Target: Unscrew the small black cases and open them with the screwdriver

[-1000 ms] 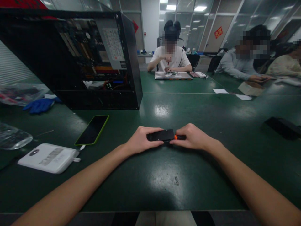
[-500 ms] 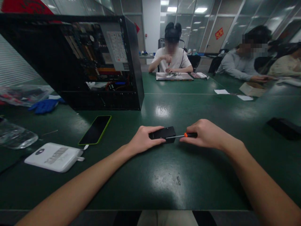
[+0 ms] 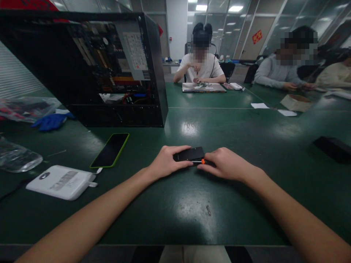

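Observation:
A small flat black rectangular box point(image 3: 189, 155) rests on the green table in front of me. My left hand point(image 3: 168, 160) grips its left end, thumb on the near side and fingers on the far side. In my right hand point(image 3: 223, 163) is a screwdriver point(image 3: 203, 161) with an orange collar; its dark handle is mostly hidden by my fingers. The thin metal shaft lies along the box's near right edge and points left. Whether the tip, near my left thumb, touches the box I cannot tell.
An open black computer case point(image 3: 123, 115) stands at the back left. Near it lie a green-edged phone point(image 3: 110, 150), a white power bank point(image 3: 61, 182) and a blue glove point(image 3: 51, 122). A black object point(image 3: 333, 149) sits far right. Across the table a person point(image 3: 201, 67) works on a panel.
My right hand has moved left with the screwdriver, bringing its orange collar up to the box's right end. My left hand and the box stay in place.

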A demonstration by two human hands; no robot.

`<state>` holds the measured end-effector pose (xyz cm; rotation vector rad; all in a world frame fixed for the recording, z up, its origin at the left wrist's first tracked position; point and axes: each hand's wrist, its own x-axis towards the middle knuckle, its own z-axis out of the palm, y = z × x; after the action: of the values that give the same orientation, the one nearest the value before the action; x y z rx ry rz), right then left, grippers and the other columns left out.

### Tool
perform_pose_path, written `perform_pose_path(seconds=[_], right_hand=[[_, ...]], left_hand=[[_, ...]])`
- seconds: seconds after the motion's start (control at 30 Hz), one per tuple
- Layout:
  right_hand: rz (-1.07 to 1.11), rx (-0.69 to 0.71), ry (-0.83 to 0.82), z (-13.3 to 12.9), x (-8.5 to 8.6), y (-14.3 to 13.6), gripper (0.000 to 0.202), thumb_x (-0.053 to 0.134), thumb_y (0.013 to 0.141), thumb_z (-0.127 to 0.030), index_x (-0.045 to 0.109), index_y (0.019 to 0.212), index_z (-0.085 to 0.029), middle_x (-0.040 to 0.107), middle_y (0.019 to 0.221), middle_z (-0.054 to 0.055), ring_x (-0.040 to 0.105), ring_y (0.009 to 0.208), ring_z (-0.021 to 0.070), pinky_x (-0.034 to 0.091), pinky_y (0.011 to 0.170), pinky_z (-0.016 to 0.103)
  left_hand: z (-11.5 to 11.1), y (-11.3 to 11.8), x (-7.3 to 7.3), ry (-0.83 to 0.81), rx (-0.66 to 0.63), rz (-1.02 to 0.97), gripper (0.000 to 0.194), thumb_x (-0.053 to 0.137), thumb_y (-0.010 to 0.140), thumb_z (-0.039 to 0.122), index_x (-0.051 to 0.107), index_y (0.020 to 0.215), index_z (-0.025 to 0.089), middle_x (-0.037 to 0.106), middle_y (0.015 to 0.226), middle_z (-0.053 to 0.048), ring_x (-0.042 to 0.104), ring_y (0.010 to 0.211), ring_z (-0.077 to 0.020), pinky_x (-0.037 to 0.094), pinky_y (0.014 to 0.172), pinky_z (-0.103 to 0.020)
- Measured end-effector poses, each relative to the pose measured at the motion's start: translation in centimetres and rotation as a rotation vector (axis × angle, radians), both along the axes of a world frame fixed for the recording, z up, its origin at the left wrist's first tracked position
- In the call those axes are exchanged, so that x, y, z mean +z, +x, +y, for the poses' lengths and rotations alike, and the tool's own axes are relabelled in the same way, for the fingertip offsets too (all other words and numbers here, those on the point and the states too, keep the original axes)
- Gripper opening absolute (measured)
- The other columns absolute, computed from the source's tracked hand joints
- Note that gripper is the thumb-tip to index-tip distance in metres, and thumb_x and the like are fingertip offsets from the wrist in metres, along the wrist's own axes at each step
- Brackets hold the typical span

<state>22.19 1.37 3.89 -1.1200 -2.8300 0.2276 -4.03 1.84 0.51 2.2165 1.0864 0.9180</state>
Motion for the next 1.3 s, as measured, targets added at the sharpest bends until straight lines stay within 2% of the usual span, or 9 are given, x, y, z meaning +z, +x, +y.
perform_pose_path(seconds=[0.4, 0.83, 1.1, 1.2, 1.3], right_hand=[[0.287, -0.07, -0.122, 0.9, -2.3, -0.6, 0.05, 0.059, 0.099, -0.054, 0.076, 0.077, -0.012, 0.057, 0.057, 0.001, 0.045, 0.049, 0.008, 0.03, 0.055, 0.026], [0.14, -0.047, -0.001, 1.0, -1.0, 0.3, 0.051, 0.055, 0.102, -0.055, 0.076, 0.084, -0.013, 0.064, 0.063, 0.005, 0.051, 0.056, 0.0117, 0.031, 0.06, 0.027], [0.031, -0.026, 0.055, 0.6, -0.4, 0.3, 0.055, 0.047, 0.105, -0.059, 0.075, 0.088, -0.015, 0.071, 0.071, 0.009, 0.059, 0.062, 0.0147, 0.032, 0.064, 0.03], [0.019, -0.02, 0.083, 0.5, -0.5, 0.2, 0.055, 0.046, 0.105, -0.059, 0.074, 0.087, -0.016, 0.071, 0.072, 0.008, 0.059, 0.062, 0.0149, 0.031, 0.064, 0.03], [0.038, 0.001, 0.114, 0.6, -0.6, 0.4, 0.053, 0.047, 0.105, -0.059, 0.073, 0.087, -0.016, 0.07, 0.072, 0.007, 0.059, 0.062, 0.0146, 0.031, 0.064, 0.03]], left_hand=[[0.3, 0.0, -0.4, 0.006, 0.068, -0.041, 0.05, 0.086, 0.082, 0.043, 0.077, 0.124, 0.018, 0.079, 0.122, -0.009, 0.077, 0.108, -0.0294, 0.059, 0.101, -0.042], [0.1, 0.0, -0.5, 0.086, 0.063, -0.038, 0.047, 0.085, 0.084, 0.038, 0.076, 0.126, 0.019, 0.08, 0.121, -0.007, 0.077, 0.107, -0.0269, 0.061, 0.098, -0.039], [-0.1, 0.0, 0.4, 0.184, 0.034, -0.076, 0.036, 0.083, 0.086, 0.032, 0.079, 0.12, 0.02, 0.08, 0.12, -0.007, 0.077, 0.109, -0.0256, 0.06, 0.101, -0.038], [0.1, -0.1, 0.6, 0.197, 0.101, -0.115, 0.034, 0.08, 0.089, 0.035, 0.08, 0.119, 0.021, 0.08, 0.119, -0.007, 0.077, 0.107, -0.0258, 0.06, 0.1, -0.037], [0.5, -0.4, 0.6, 0.126, 0.195, -0.145, 0.031, 0.068, 0.097, 0.041, 0.081, 0.116, 0.02, 0.083, 0.11, -0.006, 0.079, 0.097, -0.0259, 0.061, 0.091, -0.037]])
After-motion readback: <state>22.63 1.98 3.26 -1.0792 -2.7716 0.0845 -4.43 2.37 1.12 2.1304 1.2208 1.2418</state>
